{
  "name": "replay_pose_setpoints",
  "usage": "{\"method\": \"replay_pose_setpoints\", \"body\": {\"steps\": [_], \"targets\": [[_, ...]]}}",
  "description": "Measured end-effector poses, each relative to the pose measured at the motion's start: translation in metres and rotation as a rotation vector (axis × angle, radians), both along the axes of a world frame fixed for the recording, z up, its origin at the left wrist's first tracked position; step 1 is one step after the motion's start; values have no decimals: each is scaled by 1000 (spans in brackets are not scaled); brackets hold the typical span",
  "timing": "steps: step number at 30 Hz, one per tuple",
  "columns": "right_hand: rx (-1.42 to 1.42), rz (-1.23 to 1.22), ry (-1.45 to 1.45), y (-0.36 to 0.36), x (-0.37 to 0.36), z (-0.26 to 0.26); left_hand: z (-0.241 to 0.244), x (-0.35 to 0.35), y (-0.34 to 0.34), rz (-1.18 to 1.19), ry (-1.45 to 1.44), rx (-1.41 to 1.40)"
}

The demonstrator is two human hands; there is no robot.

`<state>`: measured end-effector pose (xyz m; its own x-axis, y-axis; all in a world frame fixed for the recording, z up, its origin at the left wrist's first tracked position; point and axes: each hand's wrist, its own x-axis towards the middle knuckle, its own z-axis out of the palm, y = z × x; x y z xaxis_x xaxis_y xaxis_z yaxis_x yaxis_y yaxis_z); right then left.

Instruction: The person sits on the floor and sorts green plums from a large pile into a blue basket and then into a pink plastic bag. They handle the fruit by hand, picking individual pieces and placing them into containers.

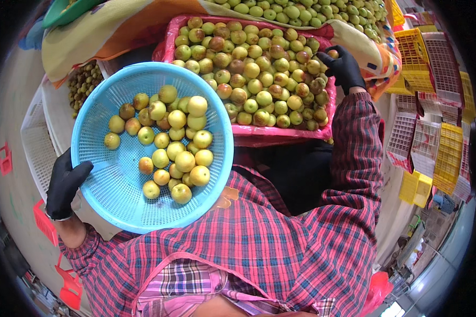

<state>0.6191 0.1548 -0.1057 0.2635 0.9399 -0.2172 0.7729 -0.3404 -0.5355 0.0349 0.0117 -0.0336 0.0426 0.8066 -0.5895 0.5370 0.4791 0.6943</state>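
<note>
My left hand, in a black glove, grips the rim of a round light-blue plastic colander basket, thumb over the inside edge. Several green and reddish-brown jujubes lie in it, mostly towards its right side. Beyond the basket sits a crate lined with pink plastic film, filled with similar jujubes. At the crate's far right corner is my right hand, also black-gloved, with one jujube between its fingers. The basket hides the crate's near left corner.
A patterned cloth borders a heap of green jujubes behind the crate. Browner fruit lies left, beside a white crate. Yellow crates and white ones stack at right. Red plastic stools stand at left.
</note>
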Motion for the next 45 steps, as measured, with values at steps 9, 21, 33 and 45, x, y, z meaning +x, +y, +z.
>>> {"method": "replay_pose_setpoints", "body": {"steps": [9,21,33,45], "targets": [[-22,-85,156,-14,37,23,0,2,-1,-15,-73,53],[177,-8,151,29,49,-33,-4,-5,2,-22,16,-1],[111,-26,140,29,61,-38,-1,-2,0,-46,-2,31],[81,192,-416,43,51,-44,1,1,1,-29,-24,36]]}}
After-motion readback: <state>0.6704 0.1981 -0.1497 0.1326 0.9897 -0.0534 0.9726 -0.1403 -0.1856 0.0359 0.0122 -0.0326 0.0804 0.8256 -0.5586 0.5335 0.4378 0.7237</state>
